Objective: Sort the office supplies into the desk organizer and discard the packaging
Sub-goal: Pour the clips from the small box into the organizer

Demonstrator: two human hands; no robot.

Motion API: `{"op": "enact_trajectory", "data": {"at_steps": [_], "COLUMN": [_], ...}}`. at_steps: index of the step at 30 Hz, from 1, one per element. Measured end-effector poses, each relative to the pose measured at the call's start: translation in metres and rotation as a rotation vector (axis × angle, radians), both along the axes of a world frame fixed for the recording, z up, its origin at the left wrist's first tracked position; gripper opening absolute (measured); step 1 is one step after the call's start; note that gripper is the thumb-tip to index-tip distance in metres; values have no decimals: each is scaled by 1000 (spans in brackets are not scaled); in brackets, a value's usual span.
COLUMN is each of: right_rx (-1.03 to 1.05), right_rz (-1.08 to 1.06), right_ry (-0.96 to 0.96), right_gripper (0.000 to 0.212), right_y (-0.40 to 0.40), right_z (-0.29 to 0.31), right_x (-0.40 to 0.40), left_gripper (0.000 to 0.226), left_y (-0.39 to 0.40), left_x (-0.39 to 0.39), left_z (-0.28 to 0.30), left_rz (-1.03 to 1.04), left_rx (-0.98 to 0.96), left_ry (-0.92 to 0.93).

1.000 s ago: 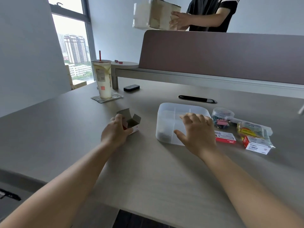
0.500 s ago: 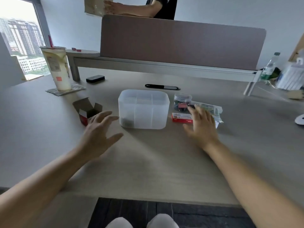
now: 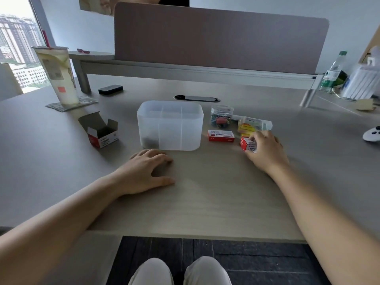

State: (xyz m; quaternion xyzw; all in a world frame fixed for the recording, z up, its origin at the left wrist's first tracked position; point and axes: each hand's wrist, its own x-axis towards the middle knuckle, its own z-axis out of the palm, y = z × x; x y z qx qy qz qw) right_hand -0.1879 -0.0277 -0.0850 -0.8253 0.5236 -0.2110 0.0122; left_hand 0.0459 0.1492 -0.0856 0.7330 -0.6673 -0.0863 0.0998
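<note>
A translucent divided desk organizer (image 3: 170, 112) stands mid-desk, with something small and dark in its front-left compartment. To its left an opened, empty red-and-white carton (image 3: 100, 132) sits with its flaps up. My left hand (image 3: 144, 171) rests on the desk in front of the organizer, holding nothing. Right of the organizer lie a flat red staple box (image 3: 221, 135), a clear jar of binder clips (image 3: 221, 117) and a plastic bag of yellow items (image 3: 253, 124). My right hand (image 3: 266, 149) grips a small red-and-white box (image 3: 247, 144).
A tall drink cup (image 3: 57, 75) on a coaster stands at the far left, with a black device (image 3: 110, 89) beside it. A partition runs along the back; a person holds a cardboard box behind it. A bottle (image 3: 332, 73) and a white controller (image 3: 372, 134) lie at the right.
My left hand let go of the opened carton and came down onto the desk before the organizer. My right hand moved right past the staple box and took hold of the small red box.
</note>
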Motion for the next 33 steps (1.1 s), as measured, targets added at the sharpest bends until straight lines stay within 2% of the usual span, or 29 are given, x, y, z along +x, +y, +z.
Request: {"op": "enact_trajectory", "data": {"at_steps": [2, 6, 10, 13, 16, 21, 26, 30, 33], "right_rx": [27, 69, 138, 192, 232, 288, 321, 434, 356], "right_rz": [52, 165, 304, 417, 494, 593, 640, 695, 701], "right_ry": [3, -75, -142, -168, -287, -432, -415, -440, -343], "right_gripper": [36, 34, 31, 29, 27, 33, 30, 25, 21], "right_y": [2, 9, 26, 42, 62, 80, 84, 84, 86], "right_z": [1, 4, 10, 14, 16, 22, 19, 27, 30], "right_x": [-3, -9, -1, 13, 31, 58, 73, 75, 78], "left_gripper": [72, 88, 66, 67, 70, 67, 41, 36, 37], "left_y": [0, 1, 0, -2, -7, -16, -17, -14, -13], "left_x": [0, 0, 1, -1, -6, -17, -5, 7, 11], "left_z": [0, 1, 2, 3, 6, 10, 12, 11, 11], "left_rz": [-8, -12, -9, 13, 31, 39, -12, -58, -61], "left_rx": [8, 22, 2, -41, -105, -259, -331, -329, -305], "left_ry": [-15, 1, 44, 97, 215, 530, 642, 721, 847]}}
